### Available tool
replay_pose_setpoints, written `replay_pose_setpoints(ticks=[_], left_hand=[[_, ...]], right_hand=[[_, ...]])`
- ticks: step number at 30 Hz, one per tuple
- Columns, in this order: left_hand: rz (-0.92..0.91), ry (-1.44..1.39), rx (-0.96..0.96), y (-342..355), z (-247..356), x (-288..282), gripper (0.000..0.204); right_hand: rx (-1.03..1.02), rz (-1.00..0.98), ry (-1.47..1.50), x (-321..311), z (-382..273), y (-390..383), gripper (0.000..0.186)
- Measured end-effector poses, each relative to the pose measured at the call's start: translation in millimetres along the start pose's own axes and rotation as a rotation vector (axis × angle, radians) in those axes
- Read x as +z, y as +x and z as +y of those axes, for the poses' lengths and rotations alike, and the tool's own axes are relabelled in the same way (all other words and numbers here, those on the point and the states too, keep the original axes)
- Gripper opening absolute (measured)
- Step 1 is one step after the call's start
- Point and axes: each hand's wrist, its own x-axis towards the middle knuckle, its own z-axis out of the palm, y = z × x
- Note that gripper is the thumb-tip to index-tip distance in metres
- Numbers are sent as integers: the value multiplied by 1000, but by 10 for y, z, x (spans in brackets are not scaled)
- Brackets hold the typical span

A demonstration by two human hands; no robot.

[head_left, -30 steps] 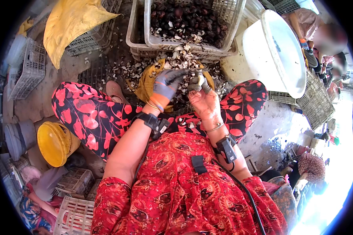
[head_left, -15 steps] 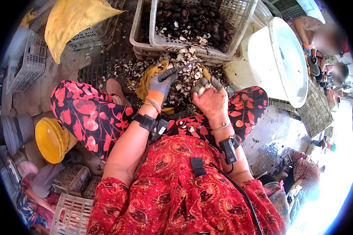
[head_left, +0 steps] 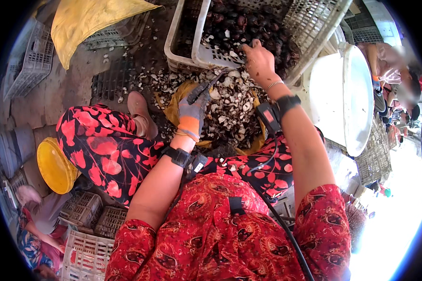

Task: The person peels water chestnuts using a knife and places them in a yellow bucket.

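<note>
My left hand (head_left: 196, 104), in a grey glove with an orange cuff, is closed around a dark, narrow, knife-like tool (head_left: 215, 80). It hovers over a heap of white and dark shell-like scraps (head_left: 227, 105) between my legs. Bare and stretched forward, my right hand (head_left: 259, 61) is over the near rim of a pale plastic crate (head_left: 206, 58). Its fingers are bent and apart, and nothing shows between them. Dark brown, roundish pieces (head_left: 241, 23), of a kind I cannot make out, fill the crate, with white bits scattered among them.
A yellow sack (head_left: 180, 100) lies under the scraps. Right of the crate stands a large white tub (head_left: 356, 98); a yellow bucket (head_left: 56, 165) is at the left. Yellow cloth (head_left: 91, 23) drapes a crate at the far left. Other people (head_left: 384, 65) sit around the edges.
My right hand has moved forward from above my lap to the crate rim. The pale round things it held no longer show. My left hand keeps the tool, slightly lower. The whole view has shifted.
</note>
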Motion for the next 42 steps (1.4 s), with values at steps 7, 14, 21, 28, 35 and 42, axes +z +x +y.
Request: replay_pose_setpoints(ticks=[7,14,21,28,35,42], left_hand=[[28,92,-2,-20,8,18,23],[-50,-109,-55,-41,75,48,22],[-351,-234,-362,-97,156,156,30],[-568,-134,-185,-327,28,167,33],[-552,-194,-278,-505,-52,202,31],[-411,176,-65,-376,40,114,24]], right_hand=[[-81,-184,-177,372,11,441,35],[47,13,357,525,326,118,35],[92,-29,1478,-345,-404,-1036,34],[53,341,833,-315,-769,-1566,46],[206,190,647,-396,-797,-1771,44],[318,282,1092,-348,-561,-1929,38]])
